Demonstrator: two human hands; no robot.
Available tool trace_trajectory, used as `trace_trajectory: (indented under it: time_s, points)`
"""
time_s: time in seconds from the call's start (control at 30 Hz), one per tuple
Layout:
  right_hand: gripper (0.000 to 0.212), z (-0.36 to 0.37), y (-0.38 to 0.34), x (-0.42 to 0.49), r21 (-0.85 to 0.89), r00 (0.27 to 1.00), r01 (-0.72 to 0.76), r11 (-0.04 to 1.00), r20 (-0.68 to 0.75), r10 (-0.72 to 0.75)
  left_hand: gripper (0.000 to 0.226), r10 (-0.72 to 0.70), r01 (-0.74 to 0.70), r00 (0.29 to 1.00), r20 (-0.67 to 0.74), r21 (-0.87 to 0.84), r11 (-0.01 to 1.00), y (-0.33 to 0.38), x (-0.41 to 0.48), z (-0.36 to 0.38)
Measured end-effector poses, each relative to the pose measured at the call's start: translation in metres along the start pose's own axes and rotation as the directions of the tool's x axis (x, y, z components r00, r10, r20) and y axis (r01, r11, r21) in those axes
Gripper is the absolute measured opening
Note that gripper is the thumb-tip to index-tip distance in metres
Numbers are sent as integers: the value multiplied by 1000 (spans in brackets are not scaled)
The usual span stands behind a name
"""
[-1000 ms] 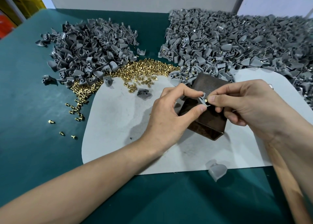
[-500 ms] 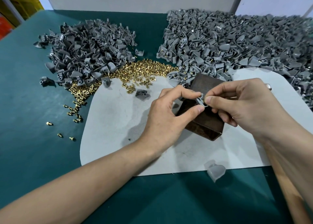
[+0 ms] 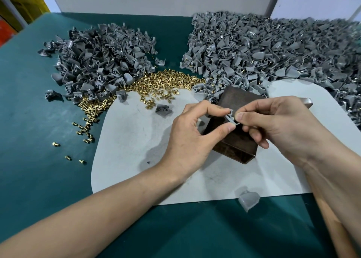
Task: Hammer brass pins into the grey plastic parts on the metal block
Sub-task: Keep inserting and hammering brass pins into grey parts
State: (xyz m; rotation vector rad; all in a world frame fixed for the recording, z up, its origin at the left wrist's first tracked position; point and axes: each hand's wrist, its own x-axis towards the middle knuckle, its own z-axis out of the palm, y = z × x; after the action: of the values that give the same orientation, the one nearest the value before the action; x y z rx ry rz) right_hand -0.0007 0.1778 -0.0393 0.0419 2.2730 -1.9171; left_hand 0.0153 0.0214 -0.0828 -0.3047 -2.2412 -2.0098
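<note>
My left hand (image 3: 191, 138) pinches a small grey plastic part (image 3: 230, 115) between thumb and forefinger, just above the dark metal block (image 3: 236, 140). The thumb and forefinger of my right hand (image 3: 279, 125) pinch the same part from the right. No brass pin shows between the fingertips. The block sits on a white mat (image 3: 136, 160). A heap of brass pins (image 3: 168, 82) lies behind it to the left. The hammer's metal head (image 3: 307, 101) peeks out behind my right hand, and its wooden handle (image 3: 332, 228) lies under that forearm.
A heap of grey parts (image 3: 101, 62) lies at the back left, and a larger heap (image 3: 273, 48), some with pins in them, at the back right. Loose grey parts lie on the mat (image 3: 162, 109) and at its front edge (image 3: 249, 199). Stray pins (image 3: 84, 128) dot the green table.
Both hands stay over the block, with small finger movements on the part. A brass pin seen at the fingertips a second ago is now out of sight.
</note>
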Motion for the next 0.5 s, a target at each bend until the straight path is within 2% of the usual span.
trace_trajectory:
  time_s: [0.3,0.5]
  points:
    - [19,6,-2,-1,12,998,-44,999,-43,44,18,45,-44,999,1,103,994,0,1,2]
    - [22,9,-3,-2,2,996,-50,999,-76,50,22,17,-16,1000,-14,86,996,-4,3,0]
